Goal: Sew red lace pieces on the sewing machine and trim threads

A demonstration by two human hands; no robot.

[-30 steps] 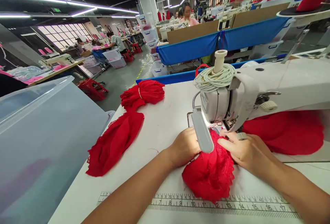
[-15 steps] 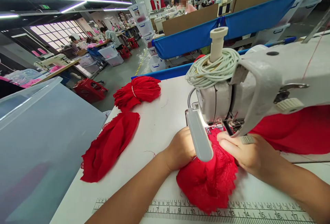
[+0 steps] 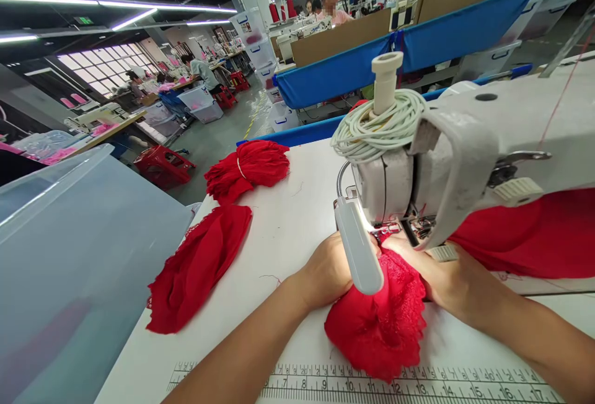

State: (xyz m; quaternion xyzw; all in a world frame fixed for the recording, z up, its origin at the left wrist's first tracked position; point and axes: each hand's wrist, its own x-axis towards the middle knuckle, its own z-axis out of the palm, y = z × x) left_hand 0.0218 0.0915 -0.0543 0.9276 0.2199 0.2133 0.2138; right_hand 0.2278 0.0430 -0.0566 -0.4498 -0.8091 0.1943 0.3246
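A red fabric piece with a lace edge (image 3: 376, 336) lies partly under the head of the white sewing machine (image 3: 469, 144), its near end bunched on the table. On its left side my left hand (image 3: 328, 271) is closed on the cloth, fingertips partly hidden behind the grey lamp (image 3: 360, 252). From the other side my right hand (image 3: 441, 271) pinches the lace, thumb and fingers close to the presser-foot area. The machine's guard covers part of that hand, and the needle itself is hard to make out.
Left on the white table (image 3: 279, 237) lie a loose red lace piece (image 3: 199, 267) and a tied red bundle (image 3: 246, 168). A clear plastic bin (image 3: 93, 237) stands at the left. More red cloth (image 3: 534, 237) is behind the machine arm. A printed ruler (image 3: 418, 385) runs along the front edge.
The red lace fabric has shifted slightly up toward the machine's needle area. My right fingers have moved a little forward and left with it; my left hand stays nearly in place.
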